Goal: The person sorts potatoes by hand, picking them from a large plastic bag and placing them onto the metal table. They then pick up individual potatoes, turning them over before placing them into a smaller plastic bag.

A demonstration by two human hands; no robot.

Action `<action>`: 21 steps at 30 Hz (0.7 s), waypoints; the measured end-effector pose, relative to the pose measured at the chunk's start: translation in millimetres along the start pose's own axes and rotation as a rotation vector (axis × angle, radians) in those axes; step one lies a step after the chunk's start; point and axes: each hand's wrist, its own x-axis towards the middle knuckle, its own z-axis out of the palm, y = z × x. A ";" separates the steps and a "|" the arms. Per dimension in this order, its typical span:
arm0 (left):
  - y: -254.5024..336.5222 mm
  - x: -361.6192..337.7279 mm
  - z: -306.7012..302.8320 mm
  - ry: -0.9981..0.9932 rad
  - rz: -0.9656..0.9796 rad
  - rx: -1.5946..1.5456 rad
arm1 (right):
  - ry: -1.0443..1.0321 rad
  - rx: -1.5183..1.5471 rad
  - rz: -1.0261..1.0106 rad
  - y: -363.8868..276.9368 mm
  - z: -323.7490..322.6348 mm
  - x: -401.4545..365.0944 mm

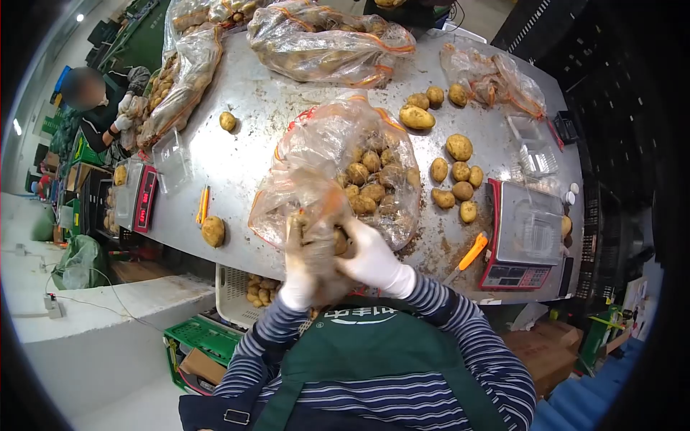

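Note:
A large clear plastic bag (302, 154) with orange edging lies open on the metal table, with several potatoes (371, 161) inside it. Both hands wear white gloves at the bag's near end. My left hand (298, 255) is closed round the bunched plastic, its fingers partly blurred. On the other side, my right hand (370, 255) has its thumb and fingers curled against the same plastic, next to a potato (341, 241). Motion smears the plastic between the hands. Loose potatoes (460, 172) sit to the right of the bag.
On the metal table (244, 161) are an orange knife (472, 251), a scale (522, 237) at right and another scale (144, 199) at left. More potato bags (327, 43) lie at the back. A white crate (233, 298) stands below the edge. A co-worker (104, 108) handles a bag at left.

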 end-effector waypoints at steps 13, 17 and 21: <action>-89.2 -3.9 27.1 0.155 -0.296 -0.752 | 0.037 0.031 -0.080 3.8 -34.8 2.8; -60.5 -43.6 53.1 0.009 -0.326 -0.585 | 0.147 -0.255 -0.274 22.4 -0.1 3.2; -59.3 -29.6 44.7 0.108 -0.798 -1.365 | 0.191 -0.242 -0.306 25.6 10.0 11.4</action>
